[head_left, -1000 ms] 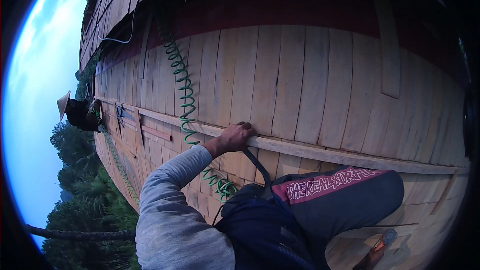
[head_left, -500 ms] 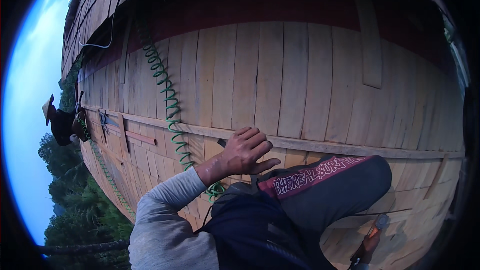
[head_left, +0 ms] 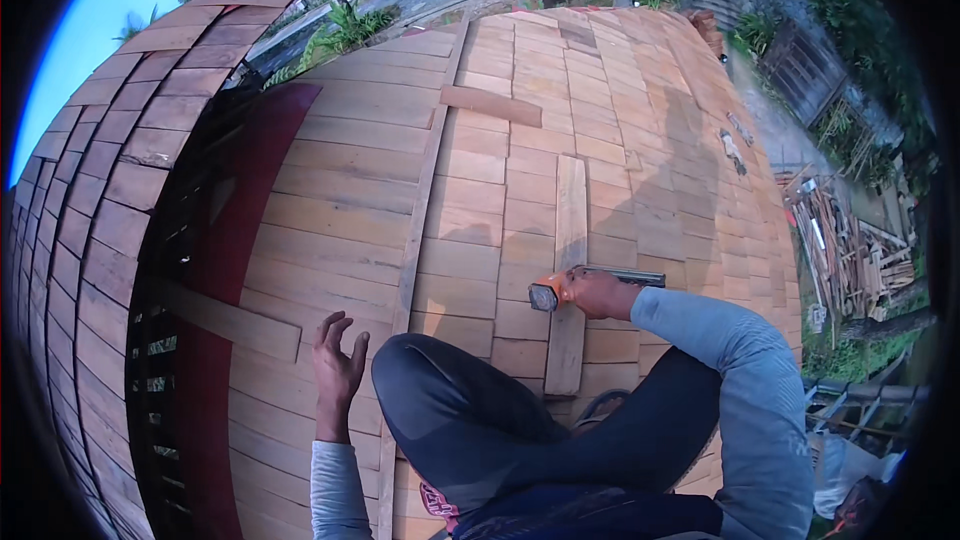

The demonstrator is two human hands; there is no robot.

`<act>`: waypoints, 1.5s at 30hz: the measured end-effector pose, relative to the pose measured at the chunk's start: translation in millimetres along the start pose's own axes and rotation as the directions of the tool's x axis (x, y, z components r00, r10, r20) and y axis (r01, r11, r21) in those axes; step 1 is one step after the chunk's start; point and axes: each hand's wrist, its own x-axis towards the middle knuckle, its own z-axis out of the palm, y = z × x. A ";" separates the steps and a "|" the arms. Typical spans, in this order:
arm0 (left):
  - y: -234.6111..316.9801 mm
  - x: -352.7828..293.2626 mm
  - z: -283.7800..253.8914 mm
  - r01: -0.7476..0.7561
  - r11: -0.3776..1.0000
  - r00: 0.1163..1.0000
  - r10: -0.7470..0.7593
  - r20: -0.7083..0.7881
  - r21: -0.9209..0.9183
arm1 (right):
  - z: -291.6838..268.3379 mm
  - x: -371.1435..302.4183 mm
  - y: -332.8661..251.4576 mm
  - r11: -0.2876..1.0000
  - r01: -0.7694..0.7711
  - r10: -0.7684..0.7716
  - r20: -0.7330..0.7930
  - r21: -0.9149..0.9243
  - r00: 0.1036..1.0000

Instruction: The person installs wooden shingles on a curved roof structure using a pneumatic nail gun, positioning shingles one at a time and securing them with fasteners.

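My right hand (head_left: 605, 295) is closed around the body of an orange nail gun (head_left: 547, 291) with a long dark metal magazine. The tool is just above a loose wooden plank (head_left: 570, 202), which lies on the shingled roof in front of me. My left hand (head_left: 340, 365) is raised over the boards to the left of my knee, empty, with its fingers apart and slightly curled. A long, narrow batten (head_left: 425, 190) runs across the roof between my two hands.
A short board (head_left: 490, 105) lies across the batten farther up. On the left, a darker shingled roof section (head_left: 130, 170) borders a dark gap and a red strip (head_left: 262, 210). A wood pile (head_left: 850, 250) lies on the ground beyond the right edge.
My view has swung round from the co-worker and the coiled green hose to the other side of the roof. My left hand has lowered to the left; the nail gun has come up front.
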 end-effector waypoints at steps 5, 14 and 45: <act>13.6 134.0 107.6 -0.050 0.996 0.992 0.041 0.121 0.072 | -1.1 9.2 1.4 0.978 0.022 -0.052 0.140 0.205 0.989; -38.2 247.4 232.6 0.121 0.849 0.955 -0.240 0.171 0.514 | -32.3 31.7 -8.7 0.977 0.008 -0.037 0.130 0.215 0.991; -124.5 -62.5 10.4 0.090 0.783 0.995 -0.104 -0.013 0.615 | -27.8 21.0 5.6 0.942 -0.106 0.052 0.176 0.317 0.983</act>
